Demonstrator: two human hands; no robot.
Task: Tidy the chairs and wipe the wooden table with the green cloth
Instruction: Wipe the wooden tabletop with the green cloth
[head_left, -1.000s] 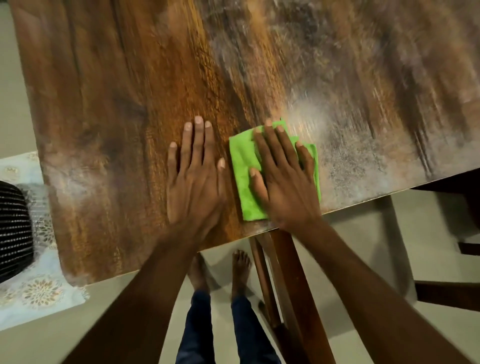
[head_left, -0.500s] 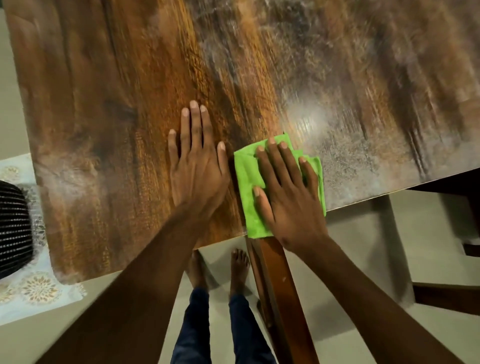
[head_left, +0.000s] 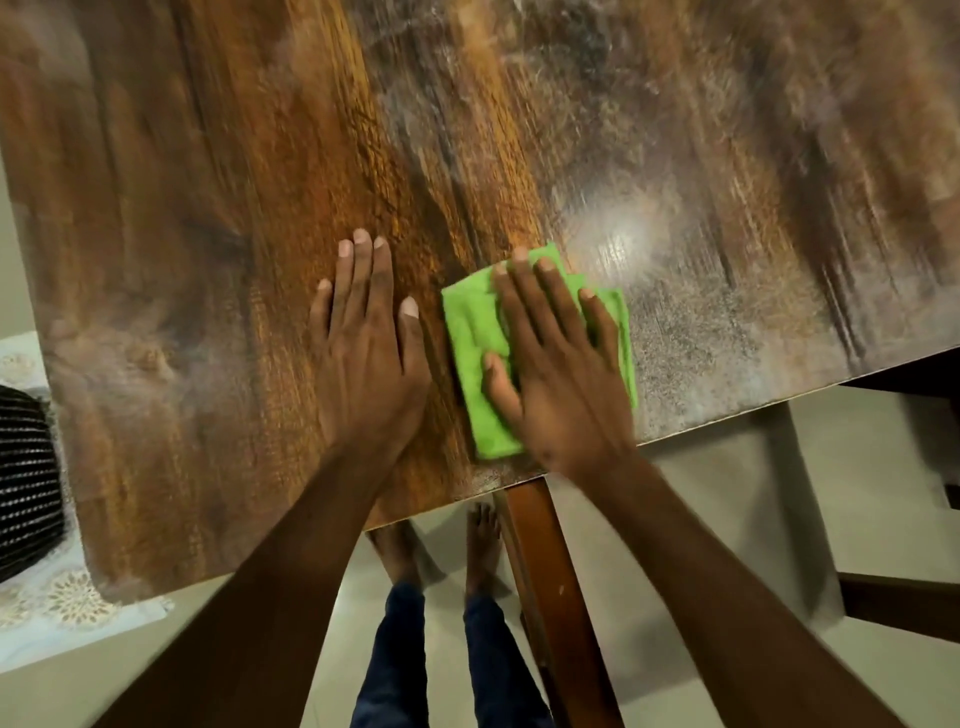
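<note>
Now your right hand (head_left: 558, 374) presses flat, fingers straight and spread, on the folded green cloth (head_left: 470, 358), which lies under those fingers near the wooden table (head_left: 208, 234) edge. Your left hand (head_left: 366, 358) lies flat, fingers straight, just beside the cloth.

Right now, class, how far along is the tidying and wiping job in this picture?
Done: nothing can be confirmed; the wooden table shows no clear cleaned patch. In hand: the right hand presses the folded green cloth flat near the table's near edge, while the left hand rests flat beside it. Left: the hazy, streaked area to the right; chairs cannot be judged from this view.
</note>
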